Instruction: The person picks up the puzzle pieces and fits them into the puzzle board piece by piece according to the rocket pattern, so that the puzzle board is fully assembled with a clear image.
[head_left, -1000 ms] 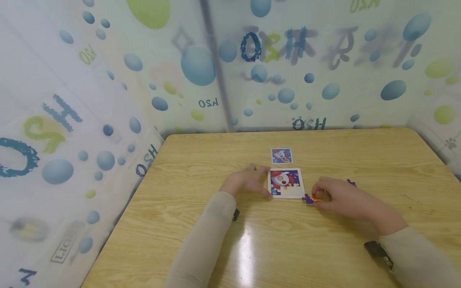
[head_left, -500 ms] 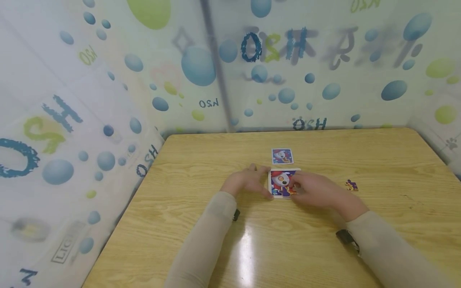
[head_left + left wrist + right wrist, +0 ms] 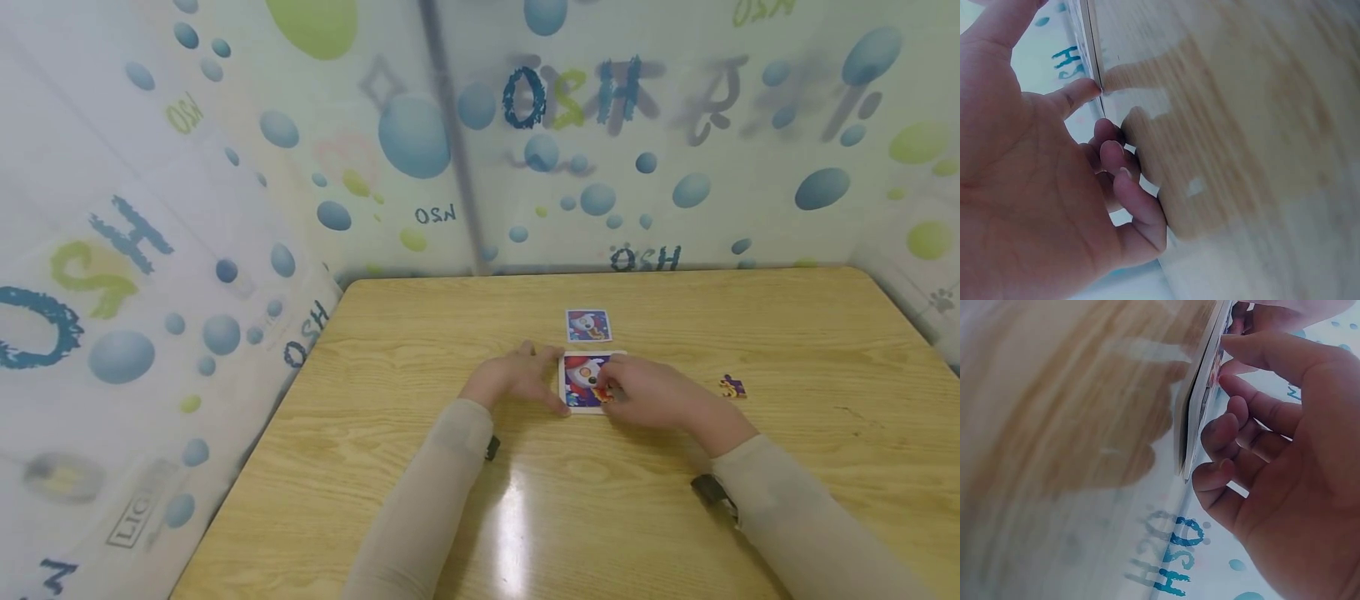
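A small square jigsaw puzzle in a white frame (image 3: 587, 411) lies flat on the table, showing a red, white and purple cartoon picture. My left hand (image 3: 517, 375) spans its left side, thumb at the near corner and a finger at the far corner; its other fingers bend against the tabletop in the left wrist view. Over the puzzle's right part, my right hand (image 3: 656, 396) pinches a purple-and-orange puzzle piece (image 3: 600, 398) between thumb and forefinger, down at the lower row. The hand covers much of that piece and the frame's right edge.
A loose puzzle piece (image 3: 733, 386) lies on the table right of the right hand. Behind the frame is a small picture card (image 3: 588, 326) with the same cartoon. The wooden table (image 3: 420, 333) meets a bubble-printed wall covering (image 3: 360, 167) at the back and left.
My right hand has carried the puzzle piece leftward from beside the frame onto the puzzle's lower row, then shifted slightly further left. The left hand has stayed at the frame's left side.
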A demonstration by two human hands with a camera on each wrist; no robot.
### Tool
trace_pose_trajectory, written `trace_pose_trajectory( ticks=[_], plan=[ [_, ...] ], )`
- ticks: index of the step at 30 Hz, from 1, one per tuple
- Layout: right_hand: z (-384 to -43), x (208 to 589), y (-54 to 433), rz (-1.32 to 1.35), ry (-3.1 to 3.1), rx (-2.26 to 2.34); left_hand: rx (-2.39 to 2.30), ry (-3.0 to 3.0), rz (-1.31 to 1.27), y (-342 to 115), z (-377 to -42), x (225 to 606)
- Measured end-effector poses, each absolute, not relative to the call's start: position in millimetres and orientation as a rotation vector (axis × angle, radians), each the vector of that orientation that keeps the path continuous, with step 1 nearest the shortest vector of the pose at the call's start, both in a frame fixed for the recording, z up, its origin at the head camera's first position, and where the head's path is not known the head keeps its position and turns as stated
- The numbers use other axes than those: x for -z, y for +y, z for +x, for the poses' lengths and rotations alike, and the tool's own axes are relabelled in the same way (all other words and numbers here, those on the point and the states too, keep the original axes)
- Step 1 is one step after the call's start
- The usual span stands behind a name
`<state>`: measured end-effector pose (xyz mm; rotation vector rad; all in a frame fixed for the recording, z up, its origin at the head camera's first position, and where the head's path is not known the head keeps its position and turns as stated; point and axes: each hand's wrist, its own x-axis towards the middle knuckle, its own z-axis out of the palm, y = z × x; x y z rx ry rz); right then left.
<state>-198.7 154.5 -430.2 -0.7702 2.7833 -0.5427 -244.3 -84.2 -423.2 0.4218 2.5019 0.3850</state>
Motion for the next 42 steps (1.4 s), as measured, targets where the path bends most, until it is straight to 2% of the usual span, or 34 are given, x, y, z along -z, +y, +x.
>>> trace_pose_trajectory(
  ticks=[42],
  plan=[
    [-197.0, 433.0, 157.6, -0.850, 2.784, 0.567, -0.389, 2.494, 0.396, -82.4, -243.7, 421.3]
  ],
)
